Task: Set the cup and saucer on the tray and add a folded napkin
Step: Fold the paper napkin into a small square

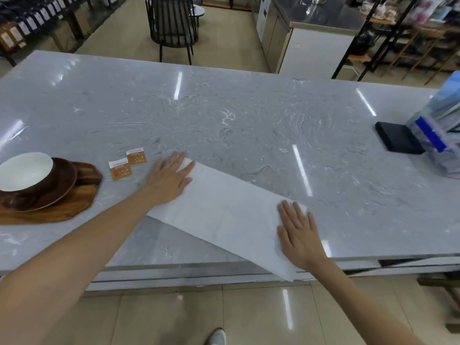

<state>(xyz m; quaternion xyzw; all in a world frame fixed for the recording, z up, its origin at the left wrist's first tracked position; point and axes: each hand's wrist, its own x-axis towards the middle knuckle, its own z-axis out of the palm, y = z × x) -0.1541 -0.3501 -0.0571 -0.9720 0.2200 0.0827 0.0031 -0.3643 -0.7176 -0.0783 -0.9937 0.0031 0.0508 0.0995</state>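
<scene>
The grey marbled worktop (224, 115) carries everything in front of me, its near edge running across below my forearms. The largest thing on it is the white napkin (224, 210), a long folded strip lying at a slant from the middle of the worktop down to the near edge, where its lower right corner hangs just past the edge.

My left hand (171, 176) lies flat on the napkin's far left end, fingers straight and spread a little, pressing it down and gripping nothing. My right hand (298, 232) lies flat on the near right end, fingers straight and close together, palm down, also gripping nothing.

At the left edge of the worktop sits the wooden tray (82, 192), dark brown with an uneven outline. On it rests the brown saucer (63, 181), and on the saucer the cup (25, 170), white inside and brown outside, tilted towards me.

At the right edge stands a clear holder with blue and white leaflets (438, 130), and touching its left side lies a flat black box (398, 140).

Between the tray and my left hand lie two small orange and white sachets (128, 164), side by side on the worktop, just beside my fingers but apart from them.
</scene>
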